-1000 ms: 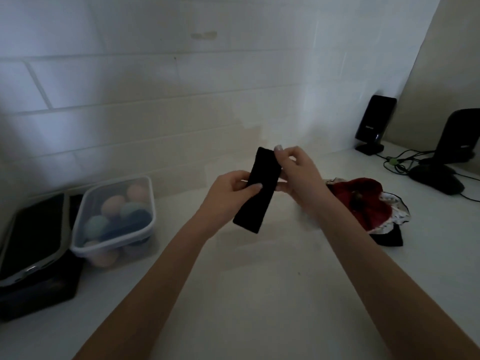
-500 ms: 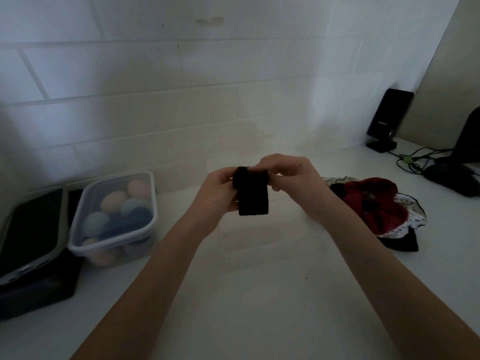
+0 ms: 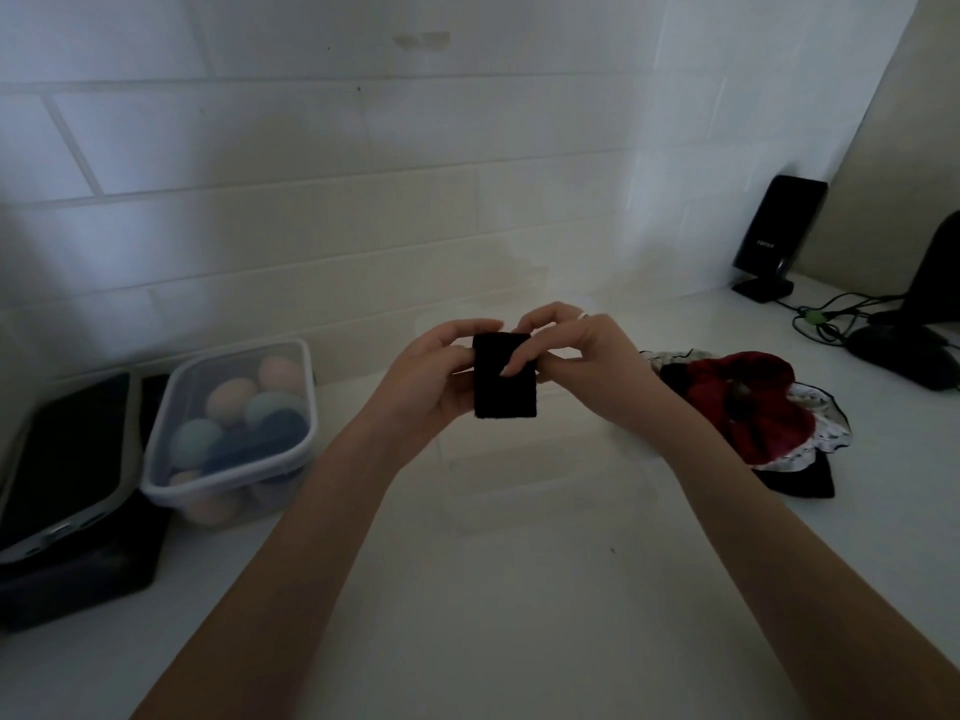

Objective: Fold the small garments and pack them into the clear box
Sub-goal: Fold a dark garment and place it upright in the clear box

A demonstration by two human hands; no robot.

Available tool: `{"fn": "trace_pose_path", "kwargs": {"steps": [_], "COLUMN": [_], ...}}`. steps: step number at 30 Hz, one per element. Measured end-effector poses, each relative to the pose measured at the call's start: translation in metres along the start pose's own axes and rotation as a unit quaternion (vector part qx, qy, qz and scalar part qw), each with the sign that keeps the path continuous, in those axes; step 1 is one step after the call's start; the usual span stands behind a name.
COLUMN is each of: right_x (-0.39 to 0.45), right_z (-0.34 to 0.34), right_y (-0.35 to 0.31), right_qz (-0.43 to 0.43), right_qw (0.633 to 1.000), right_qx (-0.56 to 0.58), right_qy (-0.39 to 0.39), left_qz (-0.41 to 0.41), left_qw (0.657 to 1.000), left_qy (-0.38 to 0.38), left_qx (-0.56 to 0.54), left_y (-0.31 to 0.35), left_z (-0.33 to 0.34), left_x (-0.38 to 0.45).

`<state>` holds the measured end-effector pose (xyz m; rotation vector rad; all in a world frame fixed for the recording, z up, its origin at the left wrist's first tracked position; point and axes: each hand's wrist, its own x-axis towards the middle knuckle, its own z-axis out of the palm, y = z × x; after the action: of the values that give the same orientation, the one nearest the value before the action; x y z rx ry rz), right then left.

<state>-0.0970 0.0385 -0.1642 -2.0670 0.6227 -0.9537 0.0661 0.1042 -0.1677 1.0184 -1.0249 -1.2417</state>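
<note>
A small black garment (image 3: 505, 387), folded into a short rectangle, hangs in the air above the white counter. My left hand (image 3: 431, 376) grips its left edge, and my right hand (image 3: 582, 361) pinches its top right corner with the fingers laid over the front. A clear box (image 3: 182, 459) stands at the left against the wall, holding several rolled garments in peach, pale green and blue. A heap of unfolded garments (image 3: 748, 402) in red, black and white lies to the right of my right hand.
A black device with a grey rim (image 3: 62, 459) rests on a black case left of the clear box. A black speaker (image 3: 774, 236), cables (image 3: 826, 314) and another dark device (image 3: 904, 350) sit at the far right. A tiled wall backs the counter.
The long black garment has been folded in half into a short rectangle. Both hands have come closer together and slightly lower, still holding it.
</note>
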Motion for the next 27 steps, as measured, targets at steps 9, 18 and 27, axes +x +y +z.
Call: {"fn": "trace_pose_path", "kwargs": {"steps": [9, 18, 27], "right_x": [-0.001, 0.002, 0.000], "right_z": [0.001, 0.016, 0.021], "right_y": [0.002, -0.010, -0.011], "right_qz": [-0.029, -0.024, 0.152], "right_qw": [0.988, 0.997, 0.984], "right_qx": [-0.137, -0.036, 0.095], "right_qy": [-0.068, 0.057, 0.019], "left_qz": [0.010, 0.035, 0.109], "left_qw": [0.998, 0.994, 0.973], "left_qy": [0.043, 0.091, 0.100], "left_qx": [-0.033, 0.043, 0.179], "left_y": [0.001, 0.008, 0.005], "left_z": [-0.007, 0.004, -0.003], "left_x": [-0.001, -0.008, -0.010]}}
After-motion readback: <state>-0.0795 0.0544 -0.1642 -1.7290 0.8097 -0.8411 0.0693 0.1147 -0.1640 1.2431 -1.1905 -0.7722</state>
